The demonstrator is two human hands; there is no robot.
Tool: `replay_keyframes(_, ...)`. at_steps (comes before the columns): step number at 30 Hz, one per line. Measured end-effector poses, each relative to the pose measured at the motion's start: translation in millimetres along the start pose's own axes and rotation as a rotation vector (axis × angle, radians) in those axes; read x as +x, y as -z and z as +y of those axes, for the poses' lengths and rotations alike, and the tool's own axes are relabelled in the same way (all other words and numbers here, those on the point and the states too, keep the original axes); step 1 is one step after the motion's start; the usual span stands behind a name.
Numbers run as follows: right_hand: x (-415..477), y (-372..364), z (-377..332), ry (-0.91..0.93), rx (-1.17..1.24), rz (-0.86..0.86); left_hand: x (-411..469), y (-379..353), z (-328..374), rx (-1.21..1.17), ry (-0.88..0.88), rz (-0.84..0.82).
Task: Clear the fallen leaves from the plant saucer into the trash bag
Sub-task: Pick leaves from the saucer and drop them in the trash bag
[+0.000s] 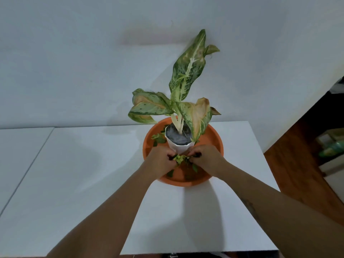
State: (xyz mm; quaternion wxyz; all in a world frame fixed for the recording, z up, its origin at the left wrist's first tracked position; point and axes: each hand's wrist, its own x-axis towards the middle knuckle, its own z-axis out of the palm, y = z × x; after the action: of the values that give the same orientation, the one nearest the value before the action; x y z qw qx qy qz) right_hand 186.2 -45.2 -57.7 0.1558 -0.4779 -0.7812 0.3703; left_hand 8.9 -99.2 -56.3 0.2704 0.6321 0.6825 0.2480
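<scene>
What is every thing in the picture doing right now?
Left hand: closed on the gathered leaves.
Right hand: closed on the same bunch.
Orange saucer: on the table, loose leaves still inside.
White pot: upright in the saucer.
Plant: upright, some leaves browning.

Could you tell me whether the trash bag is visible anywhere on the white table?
No, the white table bears only the round orange plastic saucer with the white potted plant, where both hands gather leaves.
</scene>
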Motion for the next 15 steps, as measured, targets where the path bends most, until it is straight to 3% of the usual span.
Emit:
replay_keyframes(11,-21.0,1.5,5.4,-0.366,0.318,0.182,0.1,-12.6,-11.1,-0.386,0.191,-0.034)
replay_keyframes(15,-35.1,8.9,10.5,-0.436,0.452,0.218,-5.3,-19.1,-1.1,-0.395,0.173,-0.085)
